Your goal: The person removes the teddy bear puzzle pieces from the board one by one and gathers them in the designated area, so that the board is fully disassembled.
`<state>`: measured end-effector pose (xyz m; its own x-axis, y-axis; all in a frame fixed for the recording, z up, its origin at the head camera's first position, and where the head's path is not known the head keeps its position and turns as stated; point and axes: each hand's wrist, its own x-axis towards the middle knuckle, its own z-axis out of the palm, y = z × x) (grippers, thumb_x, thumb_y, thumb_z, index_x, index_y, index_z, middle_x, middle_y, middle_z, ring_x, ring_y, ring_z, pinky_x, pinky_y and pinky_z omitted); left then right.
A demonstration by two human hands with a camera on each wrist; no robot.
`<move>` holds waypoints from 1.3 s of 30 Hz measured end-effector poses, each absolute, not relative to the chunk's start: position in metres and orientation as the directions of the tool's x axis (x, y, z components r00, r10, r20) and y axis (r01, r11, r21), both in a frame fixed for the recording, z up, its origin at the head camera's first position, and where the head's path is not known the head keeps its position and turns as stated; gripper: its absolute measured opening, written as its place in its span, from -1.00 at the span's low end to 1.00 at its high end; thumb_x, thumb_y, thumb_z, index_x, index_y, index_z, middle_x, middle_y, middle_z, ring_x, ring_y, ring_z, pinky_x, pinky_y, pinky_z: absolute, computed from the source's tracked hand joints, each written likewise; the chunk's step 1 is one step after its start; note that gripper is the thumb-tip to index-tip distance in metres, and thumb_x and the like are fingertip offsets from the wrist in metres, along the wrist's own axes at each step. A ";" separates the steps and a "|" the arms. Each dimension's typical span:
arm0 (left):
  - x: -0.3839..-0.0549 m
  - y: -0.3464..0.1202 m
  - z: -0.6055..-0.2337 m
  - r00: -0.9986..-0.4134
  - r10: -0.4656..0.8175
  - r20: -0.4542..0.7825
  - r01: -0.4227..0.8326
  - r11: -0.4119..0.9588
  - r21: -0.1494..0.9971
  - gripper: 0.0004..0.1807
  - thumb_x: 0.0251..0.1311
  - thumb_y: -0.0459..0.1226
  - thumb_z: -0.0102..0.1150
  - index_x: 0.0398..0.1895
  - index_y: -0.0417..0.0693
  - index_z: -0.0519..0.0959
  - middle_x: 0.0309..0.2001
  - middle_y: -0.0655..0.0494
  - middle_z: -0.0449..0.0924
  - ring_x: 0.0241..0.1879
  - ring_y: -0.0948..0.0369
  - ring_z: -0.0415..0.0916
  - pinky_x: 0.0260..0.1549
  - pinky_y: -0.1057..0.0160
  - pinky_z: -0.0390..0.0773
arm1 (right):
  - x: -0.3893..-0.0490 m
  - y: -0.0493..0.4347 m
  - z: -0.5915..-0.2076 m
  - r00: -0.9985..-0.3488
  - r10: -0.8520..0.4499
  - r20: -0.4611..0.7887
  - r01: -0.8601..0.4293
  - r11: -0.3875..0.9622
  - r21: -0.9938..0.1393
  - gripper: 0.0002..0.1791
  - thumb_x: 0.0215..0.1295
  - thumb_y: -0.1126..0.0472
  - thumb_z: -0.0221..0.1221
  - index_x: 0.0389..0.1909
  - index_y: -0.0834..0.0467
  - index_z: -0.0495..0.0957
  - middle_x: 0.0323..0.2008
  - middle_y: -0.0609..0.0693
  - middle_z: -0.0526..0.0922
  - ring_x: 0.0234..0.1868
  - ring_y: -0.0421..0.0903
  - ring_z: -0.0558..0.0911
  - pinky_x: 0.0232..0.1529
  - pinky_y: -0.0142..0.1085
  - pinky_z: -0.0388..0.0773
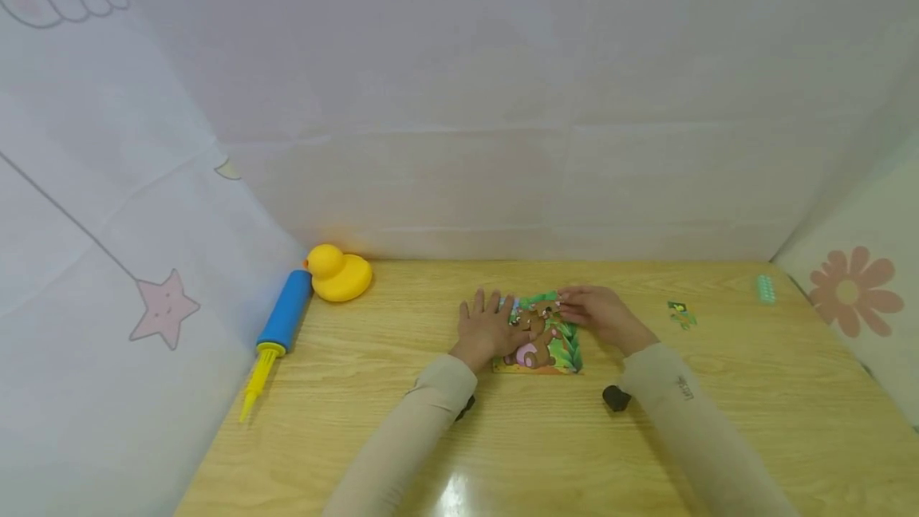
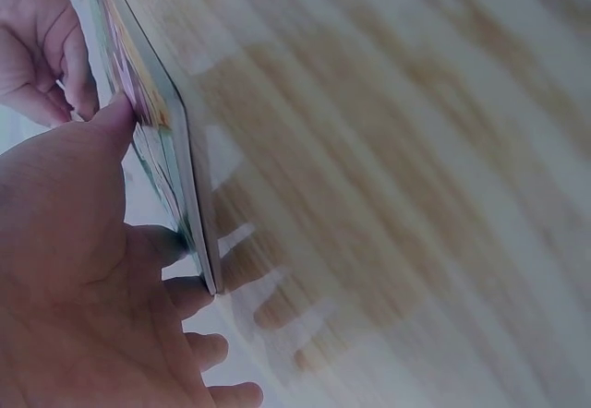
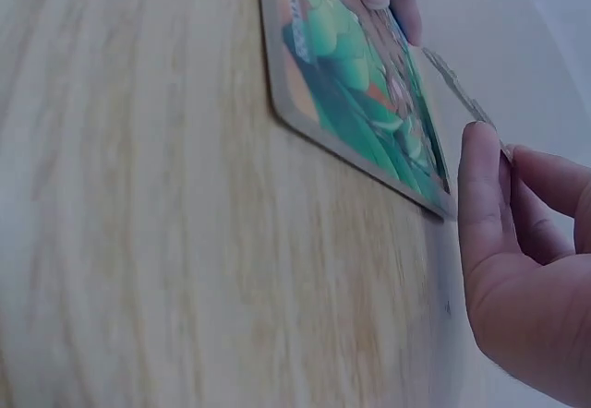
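If lifting the puzzle board (image 1: pixel 546 369), flat on the surface (image 1: pixel 373 389) under the wide-spread left hand (image 1: pixel 488 333), expect light, stiff, slick card; grip the rim. Pinched in the right hand (image 1: pixel 601 316) near the board's far right corner: thin piece (image 3: pixel 464 90), probably fragile; hold by edges.

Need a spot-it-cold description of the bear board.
On the wooden table, look along the far half, right of the yellow duck. The bear board lies flat there, partly covered by the left hand. Brown bear artwork among green leaves marks it; the loose puzzle pieces to its right are far smaller.
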<state>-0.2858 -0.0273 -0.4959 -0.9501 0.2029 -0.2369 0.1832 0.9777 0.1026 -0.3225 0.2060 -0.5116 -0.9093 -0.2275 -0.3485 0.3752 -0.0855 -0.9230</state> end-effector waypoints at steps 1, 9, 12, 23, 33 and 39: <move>-0.286 -0.027 -0.496 -0.950 0.202 -0.237 0.182 0.978 0.104 -0.03 0.28 0.46 -0.14 0.65 0.26 0.00 0.66 0.12 -0.08 0.66 -0.03 -0.25 0.55 -0.23 -0.07 | -0.323 0.208 -0.512 -0.910 -0.232 -0.343 0.372 -0.092 -0.924 -0.51 0.53 0.37 0.04 0.39 0.47 0.30 -0.15 0.01 0.74 -0.11 -0.19 0.75 0.01 -0.35 0.69; -0.284 -0.026 -0.493 -0.950 0.209 -0.232 0.186 0.976 0.117 -0.03 0.27 0.46 -0.13 0.65 0.27 0.01 0.66 0.13 -0.07 0.66 -0.04 -0.23 0.55 -0.24 -0.08 | -0.317 0.233 -0.505 -0.914 -0.227 -0.338 0.362 -0.075 -0.929 -0.48 0.55 0.33 0.04 0.43 0.42 0.26 -0.09 -0.05 0.66 -0.06 -0.20 0.70 0.12 -0.30 0.65; -0.282 -0.025 -0.492 -0.949 0.212 -0.232 0.189 0.975 0.118 -0.03 0.27 0.46 -0.12 0.65 0.27 0.01 0.66 0.13 -0.07 0.66 -0.03 -0.23 0.55 -0.24 -0.07 | -0.314 0.245 -0.506 -0.917 -0.219 -0.333 0.355 -0.066 -0.933 -0.46 0.56 0.31 0.04 0.45 0.41 0.24 -0.08 -0.08 0.66 -0.07 -0.23 0.70 0.13 -0.32 0.65; -0.279 -0.026 -0.490 -0.951 0.213 -0.223 0.196 0.976 0.099 -0.03 0.27 0.46 -0.10 0.64 0.26 0.04 0.65 0.13 -0.02 0.65 -0.03 -0.18 0.54 -0.26 -0.04 | -0.304 0.282 -0.505 -0.919 -0.190 -0.345 0.366 -0.087 -0.927 -0.37 0.57 0.28 0.02 0.53 0.39 0.09 -0.12 -0.15 0.67 -0.08 -0.28 0.70 0.08 -0.39 0.65; -0.280 -0.025 -0.493 -0.954 0.217 -0.209 0.201 0.975 0.095 -0.02 0.24 0.47 -0.10 0.63 0.27 0.06 0.64 0.14 0.01 0.65 -0.02 -0.15 0.53 -0.26 -0.02 | -0.300 0.310 -0.504 -0.924 -0.157 -0.348 0.366 -0.102 -0.925 -0.38 0.57 0.27 0.04 0.53 0.36 0.11 -0.19 -0.21 0.72 -0.13 -0.31 0.70 0.03 -0.38 0.67; -0.281 -0.024 -0.495 -0.954 0.211 -0.212 0.194 0.976 0.095 -0.01 0.24 0.49 -0.12 0.64 0.30 0.04 0.65 0.16 -0.01 0.65 -0.01 -0.16 0.54 -0.26 -0.05 | -0.295 0.325 -0.500 -0.918 -0.135 -0.374 0.391 -0.133 -0.911 -0.43 0.55 0.27 0.07 0.50 0.27 0.22 -0.18 -0.20 0.72 -0.11 -0.28 0.72 0.06 -0.35 0.67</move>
